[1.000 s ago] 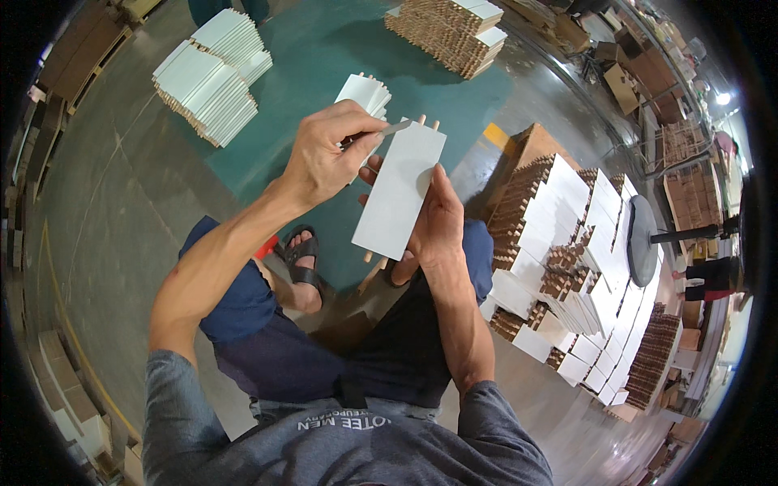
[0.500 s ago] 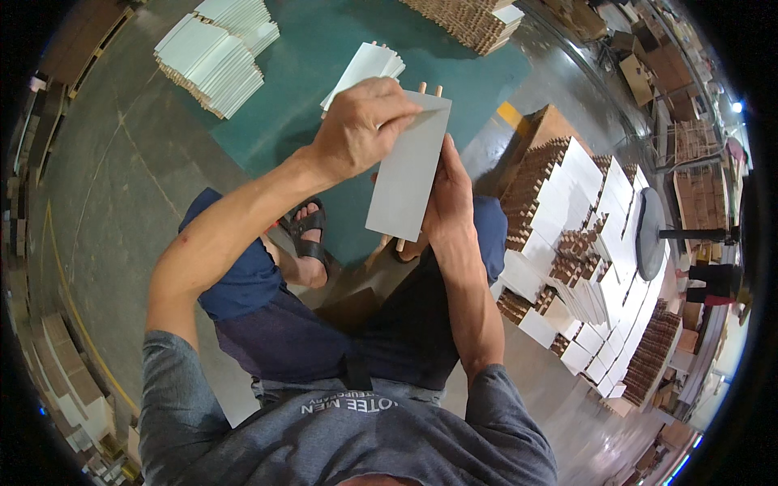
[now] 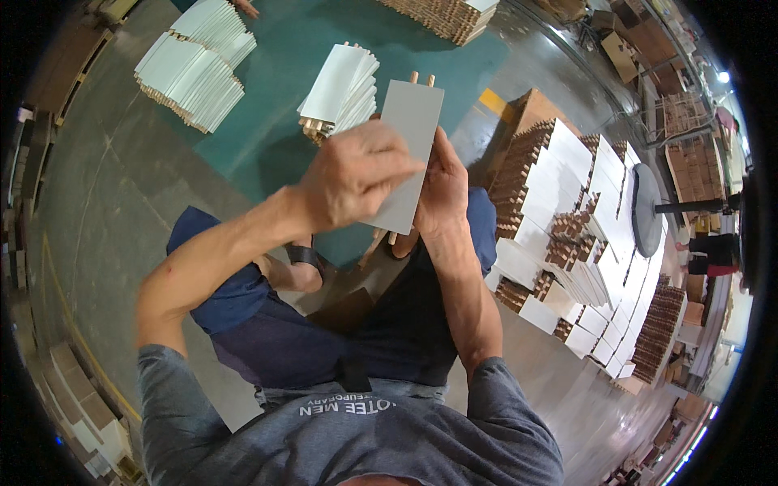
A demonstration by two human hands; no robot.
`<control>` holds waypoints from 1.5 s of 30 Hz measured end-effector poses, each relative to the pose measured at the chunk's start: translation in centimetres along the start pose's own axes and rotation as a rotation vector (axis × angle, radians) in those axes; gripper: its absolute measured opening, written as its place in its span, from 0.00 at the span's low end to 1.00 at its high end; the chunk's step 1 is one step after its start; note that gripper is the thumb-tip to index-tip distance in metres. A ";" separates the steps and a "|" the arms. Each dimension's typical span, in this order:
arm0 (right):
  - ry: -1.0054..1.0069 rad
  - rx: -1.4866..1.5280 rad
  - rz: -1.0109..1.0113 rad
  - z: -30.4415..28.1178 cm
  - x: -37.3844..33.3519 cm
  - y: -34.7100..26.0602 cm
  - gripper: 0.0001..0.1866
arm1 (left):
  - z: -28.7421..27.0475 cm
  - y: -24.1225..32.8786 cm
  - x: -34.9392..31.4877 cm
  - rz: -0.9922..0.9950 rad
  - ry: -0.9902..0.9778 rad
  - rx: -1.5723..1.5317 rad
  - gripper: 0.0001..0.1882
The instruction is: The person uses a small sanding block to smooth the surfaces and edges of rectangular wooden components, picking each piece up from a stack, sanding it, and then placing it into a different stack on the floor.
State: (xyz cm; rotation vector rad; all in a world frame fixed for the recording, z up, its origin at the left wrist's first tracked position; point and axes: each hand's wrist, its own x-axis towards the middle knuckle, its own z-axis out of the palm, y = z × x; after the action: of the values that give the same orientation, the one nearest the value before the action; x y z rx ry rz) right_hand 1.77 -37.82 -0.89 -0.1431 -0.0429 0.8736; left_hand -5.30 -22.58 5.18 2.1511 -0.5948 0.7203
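A seated worker in a grey T-shirt point(image 3: 348, 441) and dark trousers point(image 3: 284, 348) bends over a pale, flat panel point(image 3: 414, 121) on a workshop floor point(image 3: 146, 170). The panel is held out in front of the knees above a green mat point(image 3: 271, 121), slightly tilted, with two wooden pegs point(image 3: 431, 81) jutting from its far end and another showing at its near end. The right hand point(image 3: 444, 186) is clamped on the panel's right edge, thumb along the side, most of the fingers out of sight behind it. The left hand point(image 3: 352, 174), blurred, lies over the panel's face with fingers bunched; from where I stand, I cannot tell whether they grip anything. Just beyond, a fanned pile of similar pegged pieces point(image 3: 336, 81) sits on the mat, while a larger white stack point(image 3: 198, 69) rises at the far left, near another person's hand point(image 3: 246, 8). More pieces are stacked at the mat's far edge point(image 3: 442, 18). To the worker's right stand tightly packed white panels point(image 3: 559, 158), near a round black disc point(image 3: 646, 211) on a dark stem.
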 end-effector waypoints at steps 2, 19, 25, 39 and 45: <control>0.012 -0.010 -0.015 -0.3 -0.1 0.4 0.23 | 0.0 -1.1 0.3 -0.019 -0.024 0.009 0.06; 0.228 -0.138 0.037 1.0 0.0 2.0 0.23 | -0.3 -2.1 -0.8 -0.022 -0.034 0.236 0.11; 0.083 -0.112 0.077 -0.9 0.3 1.6 0.23 | -1.3 -4.3 1.3 -0.073 0.084 0.201 0.06; 0.134 -0.134 -0.109 0.3 0.6 -1.2 0.30 | -1.6 2.1 -1.2 0.037 0.038 -0.043 0.08; 0.265 -0.187 -0.047 -0.8 0.6 -1.2 0.34 | -0.9 5.7 -1.0 0.149 0.037 -0.144 0.12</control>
State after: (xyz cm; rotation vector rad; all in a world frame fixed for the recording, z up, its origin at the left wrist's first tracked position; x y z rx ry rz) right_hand 3.17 -38.18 -1.56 -0.4307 0.1195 0.7973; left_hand -9.78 -25.09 8.00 1.9728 -0.7693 0.7715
